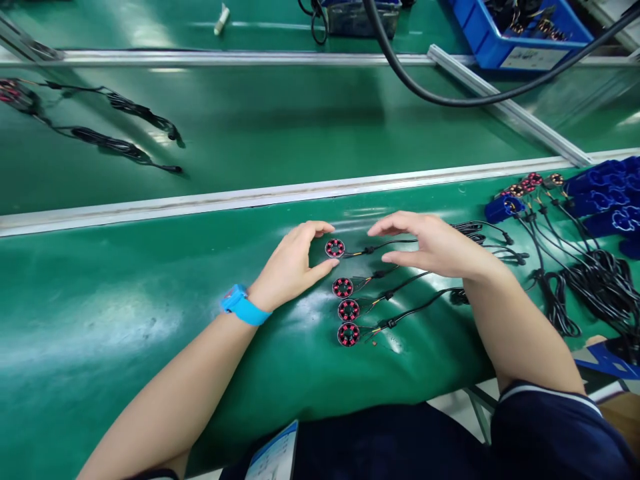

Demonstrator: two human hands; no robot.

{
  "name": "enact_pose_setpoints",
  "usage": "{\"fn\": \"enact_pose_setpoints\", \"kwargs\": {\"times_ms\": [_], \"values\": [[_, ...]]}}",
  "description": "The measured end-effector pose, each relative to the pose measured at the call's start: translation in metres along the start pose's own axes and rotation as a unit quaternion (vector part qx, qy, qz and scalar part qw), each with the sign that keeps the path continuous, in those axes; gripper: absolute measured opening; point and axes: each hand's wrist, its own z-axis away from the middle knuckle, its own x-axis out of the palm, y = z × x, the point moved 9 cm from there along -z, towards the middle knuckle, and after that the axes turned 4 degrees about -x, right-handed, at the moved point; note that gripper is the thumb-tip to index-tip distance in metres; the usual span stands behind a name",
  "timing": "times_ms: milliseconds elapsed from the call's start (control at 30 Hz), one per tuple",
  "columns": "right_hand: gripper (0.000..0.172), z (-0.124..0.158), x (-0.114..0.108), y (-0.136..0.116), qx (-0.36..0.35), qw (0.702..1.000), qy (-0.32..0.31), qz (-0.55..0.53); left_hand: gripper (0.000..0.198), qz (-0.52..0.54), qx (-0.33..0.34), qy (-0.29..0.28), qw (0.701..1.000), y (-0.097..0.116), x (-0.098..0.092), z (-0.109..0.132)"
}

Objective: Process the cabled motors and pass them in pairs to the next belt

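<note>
Several round motor stators with red windings lie in a column on the green bench mat, their black cables running right. My left hand (301,260) is beside the farthest stator (335,249), thumb and fingers apart, nothing between them. Over that stator's cable (395,243) hovers my right hand (425,243), its thumb and fingers spread in a C shape and holding nothing. Nearer to me are a second stator (343,288), a third one (349,310) and the nearest one (349,334), close together. Parts of the cables pass out of sight under my right hand and forearm.
Blue plastic housings (607,197) and more stators (531,181) with bundled black cables (600,283) crowd the right side. A white ledge (250,198) crosses behind. Farther back are a blue bin (525,40), a hanging thick black cable (450,101) and cabled parts (115,143) at left.
</note>
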Motion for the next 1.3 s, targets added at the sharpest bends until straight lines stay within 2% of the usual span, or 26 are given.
{"fn": "enact_pose_setpoints", "kwargs": {"times_ms": [67,133,233,367,500,633,733,800,867,933,1000,1067,1100,1200,1300], "values": [[0.043,-0.013,0.016,0.003,0.001,0.999,-0.035,0.02,0.048,0.015,0.013,-0.031,0.999,-0.005,0.01,-0.005],[0.049,-0.026,0.034,0.007,0.0,0.999,-0.044,0.011,0.045,0.036,0.021,-0.035,0.998,-0.009,0.016,-0.006],[0.052,-0.039,0.051,0.014,0.004,0.999,-0.022,-0.029,0.046,0.036,0.017,0.009,0.999,-0.011,0.014,-0.004],[0.047,-0.041,0.059,0.023,0.029,0.998,-0.031,-0.054,0.053,-0.044,0.018,0.086,0.995,-0.003,0.004,0.003],[0.027,-0.039,0.056,0.028,0.05,0.991,-0.028,-0.124,0.056,-0.091,0.054,0.121,0.987,0.011,0.0,0.007],[0.017,-0.039,0.061,0.039,0.108,0.946,-0.001,-0.307,0.062,-0.059,0.079,0.124,0.987,0.016,0.001,0.008],[0.013,-0.04,0.066,0.05,0.148,0.916,0.034,-0.372,0.057,-0.055,0.094,0.122,0.986,0.019,0.003,0.007],[0.013,-0.041,0.069,0.052,0.147,0.922,0.037,-0.358,0.045,-0.067,0.092,0.103,0.988,0.02,0.006,0.006],[0.018,-0.041,0.069,0.049,0.131,0.941,0.029,-0.311,0.029,-0.082,0.083,0.059,0.991,0.019,0.011,0.004],[0.03,-0.039,0.064,0.04,0.108,0.961,0.015,-0.253,0.016,-0.08,0.073,0.002,0.994,0.017,0.016,0.004],[0.04,-0.033,0.048,0.028,0.08,0.984,0.003,-0.157,0.014,-0.064,0.067,-0.046,0.995,0.016,0.018,0.006],[0.04,-0.021,0.017,0.02,0.061,0.998,0.019,-0.002,0.019,-0.055,0.062,-0.076,0.994,0.016,0.016,0.009],[0.038,-0.012,-0.002,0.02,0.062,0.994,0.034,0.083,0.022,-0.056,0.06,-0.085,0.993,0.016,0.016,0.011],[0.031,0.02,-0.05,0.04,0.109,0.963,0.049,0.242,0.027,-0.069,0.059,-0.098,0.991,0.016,0.014,0.014],[0.033,0.055,-0.065,0.083,0.174,0.949,0.019,0.262,0.023,-0.07,0.06,-0.107,0.99,0.018,0.016,0.016]]}}
